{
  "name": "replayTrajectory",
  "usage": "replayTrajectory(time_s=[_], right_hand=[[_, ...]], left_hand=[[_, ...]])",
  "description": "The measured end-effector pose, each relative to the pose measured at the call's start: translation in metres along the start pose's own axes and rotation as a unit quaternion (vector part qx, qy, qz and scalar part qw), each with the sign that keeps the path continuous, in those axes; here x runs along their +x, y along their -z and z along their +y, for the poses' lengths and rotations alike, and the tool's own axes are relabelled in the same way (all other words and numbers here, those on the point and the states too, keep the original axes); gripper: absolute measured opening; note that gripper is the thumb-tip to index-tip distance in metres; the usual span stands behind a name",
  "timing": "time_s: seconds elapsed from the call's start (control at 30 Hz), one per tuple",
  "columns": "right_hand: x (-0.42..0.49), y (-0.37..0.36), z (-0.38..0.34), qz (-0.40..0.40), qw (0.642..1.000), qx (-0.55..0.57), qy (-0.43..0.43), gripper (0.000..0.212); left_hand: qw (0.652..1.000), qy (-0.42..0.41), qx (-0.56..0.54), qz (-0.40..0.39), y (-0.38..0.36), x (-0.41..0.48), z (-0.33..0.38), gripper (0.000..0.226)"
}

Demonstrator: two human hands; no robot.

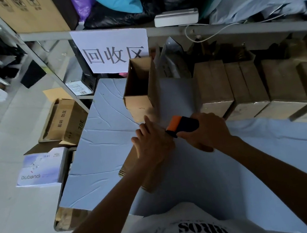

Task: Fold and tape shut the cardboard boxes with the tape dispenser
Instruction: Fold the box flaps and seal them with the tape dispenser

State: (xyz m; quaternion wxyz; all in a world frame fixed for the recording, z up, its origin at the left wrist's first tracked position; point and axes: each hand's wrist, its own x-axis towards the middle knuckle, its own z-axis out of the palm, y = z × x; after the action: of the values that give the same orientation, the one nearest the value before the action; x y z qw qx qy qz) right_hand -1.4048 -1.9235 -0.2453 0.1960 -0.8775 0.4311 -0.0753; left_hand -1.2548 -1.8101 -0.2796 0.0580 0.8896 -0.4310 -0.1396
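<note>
The right hand [208,129] is clenched round the tape dispenser [183,125] — its orange end just beside the left hand [153,145], which lies flat, fingers straight, pressing the cardboard box [128,165] beneath it — an open box [139,91] stands beyond its fingertips.

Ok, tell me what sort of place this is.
Likely a warehouse packing station: a row of brown cardboard boxes, grey metal shelving, and an orange-and-black tape dispenser in the right hand.

My left grip [153,143] and forearm cover most of the box [127,166] beneath. My right grip [211,128] hides much of the tape dispenser [182,124], its roll unseen. The sealed boxes [212,85] run off the right edge.
</note>
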Motion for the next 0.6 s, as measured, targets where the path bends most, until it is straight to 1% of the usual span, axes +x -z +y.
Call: replayTrajectory(time_s=[0.07,0.17,0.3,0.43,0.53,0.6], right_hand=[[-0.003,-0.001,0.0,-0.013,1.0,-0.001,0.001,0.052],[-0.01,-0.001,0.009,-0.048,0.999,0.025,-0.002,0.05],[-0.026,0.009,0.033,-0.053,0.998,0.019,-0.011,0.054],[-0.039,0.012,0.046,-0.056,0.998,0.009,-0.037,0.048],[-0.035,0.01,0.038,-0.078,0.996,-0.026,-0.04,0.052],[-0.027,0.006,0.03,-0.106,0.991,-0.049,-0.064,0.058]], left_hand=[[1.0,-0.014,0.004,0.014,-0.003,0.002,-0.008,0.113],[0.999,-0.029,-0.013,0.01,-0.004,0.003,-0.013,0.112],[0.999,-0.032,-0.021,-0.006,-0.006,0.005,-0.018,0.121],[0.999,-0.033,-0.015,0.004,-0.009,0.005,-0.015,0.123],[0.999,-0.026,-0.024,-0.002,-0.006,0.003,-0.013,0.123],[0.999,-0.028,-0.021,0.0,-0.005,0.0,-0.01,0.121]])
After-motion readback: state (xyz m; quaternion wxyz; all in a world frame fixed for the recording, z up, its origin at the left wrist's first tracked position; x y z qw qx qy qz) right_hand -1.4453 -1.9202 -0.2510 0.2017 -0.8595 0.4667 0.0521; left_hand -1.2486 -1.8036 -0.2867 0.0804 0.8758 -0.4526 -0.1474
